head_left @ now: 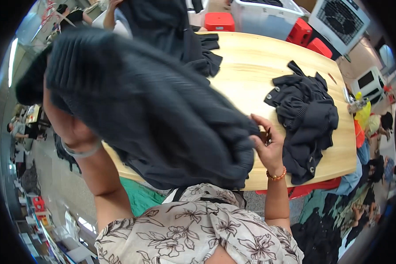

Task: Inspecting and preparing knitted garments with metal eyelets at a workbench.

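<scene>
A black knit garment (163, 105) with a ribbed band is stretched out in front of me, blurred by motion. Its left end is raised high on my left hand (72, 130), whose fingers are hidden by the cloth; a pale bangle circles that wrist. At the garment's right end my right hand (269, 147) pinches the edge between thumb and fingers. Something small and dark shows inside that hand, too small to name. To the right of it, a crumpled heap of black knit clothing (306, 116) with round metallic fasteners lies on the wooden table (246, 61).
Across the table a person's arm (111, 13) shows beside more dark garments (163, 31). Beyond stand a red stool (219, 22), a clear plastic bin (268, 20) and a fan unit (339, 20). Green cloth (138, 198) hangs below the near edge; dark clothing (317, 235) is piled lower right.
</scene>
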Action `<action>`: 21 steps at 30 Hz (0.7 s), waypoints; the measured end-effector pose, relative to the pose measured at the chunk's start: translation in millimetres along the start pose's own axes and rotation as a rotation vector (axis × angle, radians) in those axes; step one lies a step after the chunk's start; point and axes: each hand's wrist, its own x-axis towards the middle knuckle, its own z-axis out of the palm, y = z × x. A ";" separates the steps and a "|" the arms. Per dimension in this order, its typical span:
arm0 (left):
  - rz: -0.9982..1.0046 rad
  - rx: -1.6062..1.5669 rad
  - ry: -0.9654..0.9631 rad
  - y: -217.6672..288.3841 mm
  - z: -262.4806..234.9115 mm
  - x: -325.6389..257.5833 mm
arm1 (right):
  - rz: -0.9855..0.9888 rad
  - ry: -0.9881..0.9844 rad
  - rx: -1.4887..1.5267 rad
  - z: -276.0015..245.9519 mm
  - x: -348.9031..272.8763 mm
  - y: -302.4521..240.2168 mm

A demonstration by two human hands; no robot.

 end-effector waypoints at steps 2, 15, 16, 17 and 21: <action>-0.251 0.022 0.092 -34.5 -20.3 -48.2 | 0.093 -0.122 -0.083 25.0 3.3 -11.5; -0.894 0.664 -0.517 -80.2 75.3 -326.6 | 0.125 -0.080 -0.356 42.0 -42.0 94.4; -0.887 0.680 -0.471 -83.4 70.2 -338.4 | 0.058 0.069 -0.439 21.5 -33.8 98.3; -0.897 0.646 -0.423 -83.7 63.6 -346.1 | 0.172 0.175 -0.517 -8.4 -25.9 97.6; -0.994 0.400 -0.448 -96.8 41.5 -352.3 | 0.260 0.835 -0.880 -155.3 -24.6 94.8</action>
